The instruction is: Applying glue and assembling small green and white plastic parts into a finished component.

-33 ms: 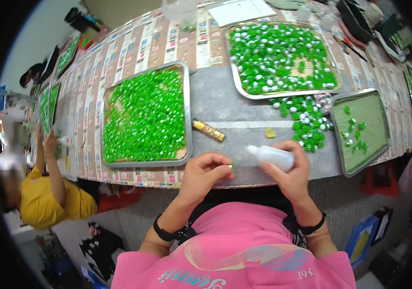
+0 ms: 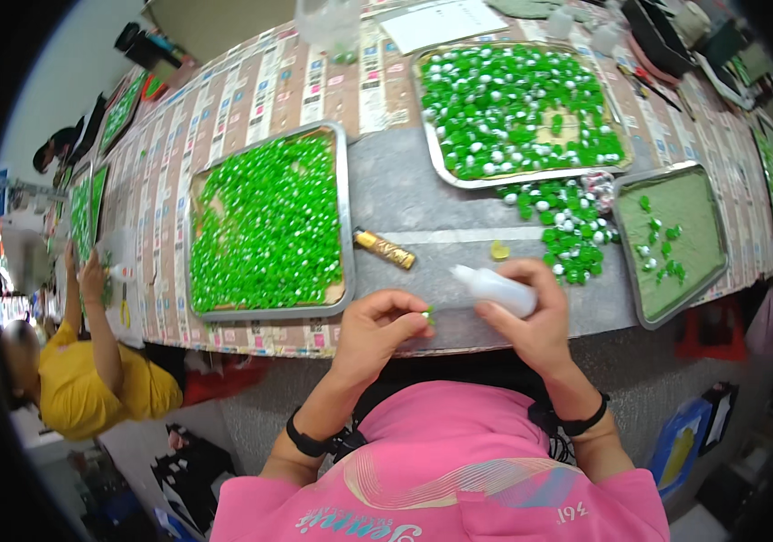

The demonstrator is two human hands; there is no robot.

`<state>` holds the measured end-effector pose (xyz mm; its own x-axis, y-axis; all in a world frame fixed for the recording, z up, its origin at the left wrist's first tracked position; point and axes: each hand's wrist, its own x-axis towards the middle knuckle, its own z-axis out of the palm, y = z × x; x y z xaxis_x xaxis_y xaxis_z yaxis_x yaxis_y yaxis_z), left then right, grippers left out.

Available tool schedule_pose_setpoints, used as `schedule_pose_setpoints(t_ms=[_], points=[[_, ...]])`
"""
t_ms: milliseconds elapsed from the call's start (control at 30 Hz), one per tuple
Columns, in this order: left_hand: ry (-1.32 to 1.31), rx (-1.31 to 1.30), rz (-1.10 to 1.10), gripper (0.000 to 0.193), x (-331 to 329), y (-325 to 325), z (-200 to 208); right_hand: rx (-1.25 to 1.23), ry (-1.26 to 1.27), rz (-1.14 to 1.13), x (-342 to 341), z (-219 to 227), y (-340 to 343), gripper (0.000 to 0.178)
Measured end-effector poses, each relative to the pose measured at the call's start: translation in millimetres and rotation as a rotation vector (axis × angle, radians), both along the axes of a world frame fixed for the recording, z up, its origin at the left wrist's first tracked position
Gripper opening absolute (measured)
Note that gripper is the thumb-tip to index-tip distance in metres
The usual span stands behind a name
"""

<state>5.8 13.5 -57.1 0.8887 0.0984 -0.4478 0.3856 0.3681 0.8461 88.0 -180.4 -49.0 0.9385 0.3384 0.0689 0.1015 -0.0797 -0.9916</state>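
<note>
My left hand (image 2: 375, 330) is closed in a pinch, thumb against forefinger, on a small green-and-white piece (image 2: 428, 315) just above the table's near edge. My right hand (image 2: 535, 316) is wrapped round a translucent white squeeze bottle (image 2: 498, 291). The bottle lies tilted in the grip, its narrow nozzle pointing up and left, apart from the piece. Beyond the hands, a gold-and-brown tube (image 2: 385, 249) and a small yellow cap-like thing (image 2: 499, 249) lie on the grey mat (image 2: 395, 199). A loose heap of green and white pieces (image 2: 576, 242) lies right of the bottle.
A metal tray (image 2: 347, 208) packed with green pieces stands at left; another tray (image 2: 441, 167) of green and white pieces is at the far right. A grey-green tray (image 2: 628, 271) at right holds several pieces. A person in a yellow shirt (image 2: 107, 384) works at far left.
The bottle and my right hand have shifted slightly left, toward my left hand. The whole view has moved a little. Both grips stay the same.
</note>
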Motion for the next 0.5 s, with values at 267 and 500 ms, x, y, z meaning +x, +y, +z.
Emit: schedule_pose_setpoints(t_ms=[267,500], points=[[0.032,-0.013,0.019,0.015,-4,2,3,-0.052,-0.093,0.077,17,-9,29,0.033],[-0.002,-0.018,0.018,0.014,-7,3,-4,-0.158,-0.314,0.015,27,7,6,0.032]])
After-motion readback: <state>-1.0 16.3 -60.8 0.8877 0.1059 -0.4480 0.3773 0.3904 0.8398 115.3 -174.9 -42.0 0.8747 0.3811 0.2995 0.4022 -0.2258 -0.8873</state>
